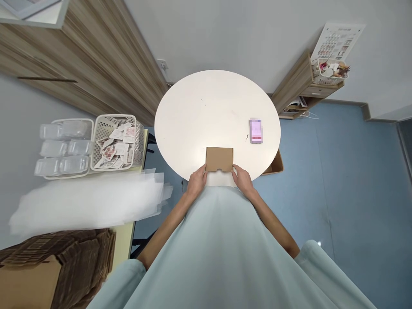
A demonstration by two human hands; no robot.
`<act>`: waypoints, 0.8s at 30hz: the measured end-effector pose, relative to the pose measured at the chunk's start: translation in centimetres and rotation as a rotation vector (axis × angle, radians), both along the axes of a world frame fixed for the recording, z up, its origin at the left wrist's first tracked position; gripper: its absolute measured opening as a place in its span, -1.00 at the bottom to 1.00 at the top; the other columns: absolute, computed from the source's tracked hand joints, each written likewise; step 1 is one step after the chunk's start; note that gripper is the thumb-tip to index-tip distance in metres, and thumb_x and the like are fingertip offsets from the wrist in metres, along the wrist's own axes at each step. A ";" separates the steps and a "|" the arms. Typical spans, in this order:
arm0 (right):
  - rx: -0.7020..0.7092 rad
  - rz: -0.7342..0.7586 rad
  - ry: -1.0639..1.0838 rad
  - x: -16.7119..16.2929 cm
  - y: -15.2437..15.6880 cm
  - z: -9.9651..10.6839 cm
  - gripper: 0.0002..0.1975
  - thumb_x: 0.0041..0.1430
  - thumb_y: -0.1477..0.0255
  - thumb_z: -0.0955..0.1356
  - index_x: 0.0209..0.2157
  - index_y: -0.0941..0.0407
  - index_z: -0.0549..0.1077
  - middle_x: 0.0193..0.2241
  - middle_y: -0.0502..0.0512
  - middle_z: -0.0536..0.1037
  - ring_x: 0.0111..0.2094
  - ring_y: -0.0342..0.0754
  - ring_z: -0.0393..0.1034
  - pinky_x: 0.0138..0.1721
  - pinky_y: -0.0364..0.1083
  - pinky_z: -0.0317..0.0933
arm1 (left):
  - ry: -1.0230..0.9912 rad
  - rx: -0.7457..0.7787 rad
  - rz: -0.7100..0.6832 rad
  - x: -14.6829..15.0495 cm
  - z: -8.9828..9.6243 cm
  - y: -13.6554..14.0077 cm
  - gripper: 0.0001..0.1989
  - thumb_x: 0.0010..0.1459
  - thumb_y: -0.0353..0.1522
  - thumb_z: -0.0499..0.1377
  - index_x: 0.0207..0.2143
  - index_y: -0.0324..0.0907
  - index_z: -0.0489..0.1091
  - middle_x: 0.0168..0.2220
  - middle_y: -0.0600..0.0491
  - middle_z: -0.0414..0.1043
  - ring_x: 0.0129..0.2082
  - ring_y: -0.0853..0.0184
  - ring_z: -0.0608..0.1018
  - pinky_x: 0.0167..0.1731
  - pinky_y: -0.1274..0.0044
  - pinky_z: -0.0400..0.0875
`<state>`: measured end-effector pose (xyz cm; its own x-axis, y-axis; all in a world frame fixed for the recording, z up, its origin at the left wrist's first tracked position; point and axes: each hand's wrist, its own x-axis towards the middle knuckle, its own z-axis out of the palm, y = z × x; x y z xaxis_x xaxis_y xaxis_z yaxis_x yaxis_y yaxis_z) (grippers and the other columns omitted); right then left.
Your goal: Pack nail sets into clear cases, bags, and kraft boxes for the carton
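Observation:
A small brown cardboard box with a closed lid lies at the near edge of the white round table. A small notch shows in its front edge. My left hand grips the box's left front corner, thumb and fingers closed on it. At the right front corner, my right hand holds the box in the same way. What is inside the box is hidden. Farther right on the table lies a blurred pink and purple thing, perhaps a phone.
To the left, a side table bears a white basket of printed packets, clear plastic containers, a stack of white translucent sheets and flattened cardboard. A wooden cabinet stands at the right. A brown open box sits below the table.

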<state>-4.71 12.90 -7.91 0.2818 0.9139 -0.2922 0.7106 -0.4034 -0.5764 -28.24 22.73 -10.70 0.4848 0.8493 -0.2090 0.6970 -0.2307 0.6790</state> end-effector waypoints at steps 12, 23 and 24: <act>-0.002 -0.243 0.287 0.2 -0.7 -2.9 -0.72 0.37 0.49 0.32 0.05 0.04 0.53 -0.01 0.15 0.70 0.03 0.09 0.64 0.08 0.09 0.50 | -0.078 -0.208 0.116 0.3 -1.1 -1.2 -0.53 0.36 -0.36 0.13 0.30 -0.08 0.38 0.14 -0.09 0.62 0.14 0.03 0.65 0.14 0.22 0.52; 0.001 -0.322 0.312 0.4 0.2 -4.8 -0.81 0.28 0.47 0.34 -0.07 0.04 0.46 -0.05 0.11 0.70 -0.06 0.03 0.64 0.03 0.04 0.48 | -0.141 -0.263 0.247 0.8 -2.7 -0.3 -0.44 0.32 -0.50 0.11 0.36 -0.20 0.29 0.22 -0.16 0.56 0.22 0.14 0.61 0.28 0.21 0.45; -0.004 -0.320 0.302 0.5 0.3 -4.8 -0.81 0.28 0.47 0.33 -0.07 0.04 0.46 -0.05 0.11 0.70 -0.08 0.03 0.64 0.02 0.04 0.47 | -0.136 -0.260 0.243 0.9 -2.8 -0.1 -0.44 0.32 -0.51 0.11 0.36 -0.20 0.29 0.21 -0.16 0.57 0.21 0.14 0.61 0.28 0.21 0.44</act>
